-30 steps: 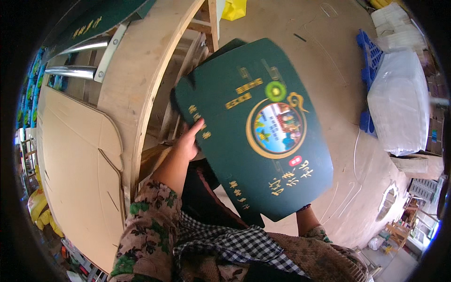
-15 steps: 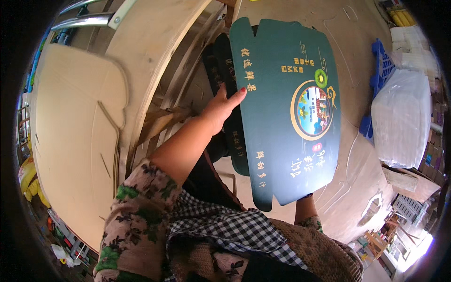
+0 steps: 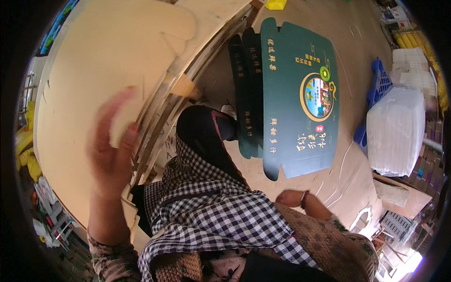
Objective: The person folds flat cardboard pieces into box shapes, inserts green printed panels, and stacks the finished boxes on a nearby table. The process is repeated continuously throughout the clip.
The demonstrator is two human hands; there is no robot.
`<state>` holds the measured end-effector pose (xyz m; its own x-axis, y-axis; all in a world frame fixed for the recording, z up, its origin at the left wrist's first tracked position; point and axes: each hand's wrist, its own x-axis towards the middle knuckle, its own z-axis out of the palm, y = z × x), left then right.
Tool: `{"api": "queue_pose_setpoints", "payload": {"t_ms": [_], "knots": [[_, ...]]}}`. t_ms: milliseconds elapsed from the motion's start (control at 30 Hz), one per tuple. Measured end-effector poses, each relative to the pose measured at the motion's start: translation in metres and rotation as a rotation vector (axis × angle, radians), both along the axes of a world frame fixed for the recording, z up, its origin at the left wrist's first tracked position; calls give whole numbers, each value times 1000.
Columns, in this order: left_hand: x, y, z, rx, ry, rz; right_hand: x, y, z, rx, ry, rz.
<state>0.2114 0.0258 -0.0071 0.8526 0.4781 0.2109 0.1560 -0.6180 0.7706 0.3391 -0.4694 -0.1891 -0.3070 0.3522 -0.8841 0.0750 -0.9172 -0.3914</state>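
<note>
My left hand point(image 3: 112, 145) is blurred by motion above a pale tan sheet point(image 3: 89, 70) of board, its thumb and fingers apart and nothing between them. Beyond my knee, dark green flat printed carton blanks point(image 3: 293, 150) overlap in a small group. The front one shows a round picture and gold markings, while two or more others show only their edges at its left. My right hand point(image 3: 289, 198), with a bracelet at the wrist, is low beside the checked apron point(image 3: 230, 211). Its fingers are mostly hidden, and it is apart from the blanks.
A wooden frame point(image 3: 185, 87) runs along the board's right edge. To the right are a blue plastic pallet point(image 3: 376, 84), a plastic-wrapped white stack point(image 3: 394, 134) and a brown board point(image 3: 401, 195). A grey crate point(image 3: 397, 225) stands lower right. Thin cords lie on the floor.
My left hand has let go of the green carton blank and moved left over the tan board. The right hand has come away from the blank's near edge, and the blank stands apart from both.
</note>
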Motion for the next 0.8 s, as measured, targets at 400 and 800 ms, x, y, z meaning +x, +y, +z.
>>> {"api": "queue_pose_setpoints", "payload": {"t_ms": [400,800], "knots": [[-40,16,-45,500,437,272,122,393,-166,203,-958,1291],[-49,47,-52,450,445,266,143,378,-218,45,-817,1628]]}}
